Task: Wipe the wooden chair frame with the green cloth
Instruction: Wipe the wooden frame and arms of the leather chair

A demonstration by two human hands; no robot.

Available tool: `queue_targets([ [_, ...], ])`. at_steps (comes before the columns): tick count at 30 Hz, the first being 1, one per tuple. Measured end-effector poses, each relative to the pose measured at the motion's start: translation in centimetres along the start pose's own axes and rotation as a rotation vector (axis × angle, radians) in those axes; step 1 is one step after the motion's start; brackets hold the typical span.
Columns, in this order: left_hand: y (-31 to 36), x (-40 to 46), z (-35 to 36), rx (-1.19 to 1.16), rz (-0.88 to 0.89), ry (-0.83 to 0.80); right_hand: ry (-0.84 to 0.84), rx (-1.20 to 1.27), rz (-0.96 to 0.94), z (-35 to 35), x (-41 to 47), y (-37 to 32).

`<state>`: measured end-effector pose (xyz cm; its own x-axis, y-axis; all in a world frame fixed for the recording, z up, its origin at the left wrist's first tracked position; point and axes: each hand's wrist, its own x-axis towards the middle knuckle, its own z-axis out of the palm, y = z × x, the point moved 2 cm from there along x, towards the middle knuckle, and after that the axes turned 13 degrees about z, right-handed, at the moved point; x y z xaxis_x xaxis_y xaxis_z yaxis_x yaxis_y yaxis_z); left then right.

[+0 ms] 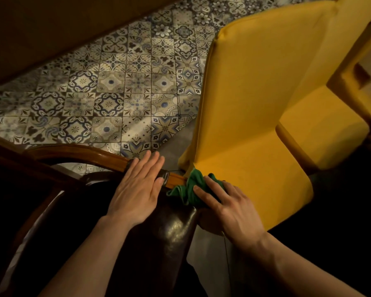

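Observation:
A wooden chair frame (90,154) of polished brown wood curves across the lower left, around a dark glossy leather pad (169,230). My left hand (137,189) lies flat on the frame's top rail, fingers together and pointing away from me, holding nothing. The bunched green cloth (187,186) sits on the rail's right end. My right hand (227,209) presses down on the cloth with fingers spread over it; part of the cloth is hidden under the palm.
A yellow upholstered chair (255,99) stands right beside the wooden one, touching distance from the cloth. A second yellow chair (351,50) is behind it at the right edge. Patterned floor tiles (116,86) spread beyond the rail. A dark wall runs along the top left.

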<state>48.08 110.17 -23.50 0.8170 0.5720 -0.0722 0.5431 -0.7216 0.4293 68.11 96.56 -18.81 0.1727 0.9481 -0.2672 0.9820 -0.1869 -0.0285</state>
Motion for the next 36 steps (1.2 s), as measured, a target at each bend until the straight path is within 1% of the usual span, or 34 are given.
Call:
queue_targets([
  [4,-0.1,0.2,0.1,-0.024,-0.004,-0.002,0.048,-0.062,-0.028,-0.7,-0.6,0.6],
  [7,-0.1,0.4,0.1,-0.077,-0.025,-0.014,0.045,-0.100,-0.028,-1.4,-1.3,1.4],
  [9,-0.2,0.7,-0.1,-0.103,-0.041,-0.046,-0.042,-0.174,0.009,-2.0,-1.9,2.2],
  [10,-0.2,0.8,-0.3,-0.109,-0.050,-0.076,-0.112,-0.198,0.033,-2.2,-2.2,2.7],
  [12,0.1,1.0,-1.1,-0.128,-0.063,-0.134,-0.220,-0.210,0.117,-2.9,-2.9,3.6],
  [13,0.5,1.0,-1.8,-0.147,-0.067,-0.134,-0.250,-0.199,0.143,-3.6,-3.1,3.9],
  [15,2.0,0.6,-3.4,-0.200,-0.041,-0.089,-0.251,-0.099,0.170,-5.5,-3.3,4.0],
  [17,4.2,-0.1,-5.0,-0.268,0.011,-0.064,-0.209,0.078,0.182,-7.9,-3.3,3.5],
  [19,6.6,-0.9,-7.1,-0.324,0.046,-0.099,-0.159,0.276,0.181,-10.7,-3.1,2.2],
  [21,8.9,-1.7,-9.0,-0.328,0.072,-0.125,-0.123,0.465,0.169,-12.9,-2.7,0.1],
  [22,9.9,-2.4,-10.5,-0.307,0.082,-0.099,-0.090,0.554,0.165,-14.3,-2.9,-1.1],
  [24,11.3,-3.6,-13.3,-0.288,0.069,0.003,-0.050,0.718,0.166,-16.6,-3.3,-3.1],
  [26,11.8,-5.3,-16.6,-0.269,0.040,0.160,-0.050,0.927,0.132,-19.2,-4.3,-5.1],
  [28,11.8,-7.3,-20.3,-0.208,0.000,0.268,-0.106,1.161,0.070,-21.7,-5.7,-6.7],
  [29,11.9,-8.4,-22.1,-0.177,-0.017,0.305,-0.148,1.236,0.024,-22.9,-6.5,-7.4],
  [30,12.0,-9.6,-24.0,-0.159,-0.031,0.346,-0.180,1.261,-0.025,-24.0,-7.3,-8.1],
  [32,12.2,-12.5,-28.1,-0.130,-0.053,0.423,-0.212,1.203,-0.124,-26.2,-9.0,-9.9],
  [33,12.3,-14.0,-30.1,-0.090,-0.058,0.460,-0.195,1.136,-0.146,-27.3,-9.6,-10.8],
  [36,12.6,-18.1,-35.0,0.064,-0.046,0.513,-0.045,0.840,-0.170,-30.3,-11.0,-13.0],
])
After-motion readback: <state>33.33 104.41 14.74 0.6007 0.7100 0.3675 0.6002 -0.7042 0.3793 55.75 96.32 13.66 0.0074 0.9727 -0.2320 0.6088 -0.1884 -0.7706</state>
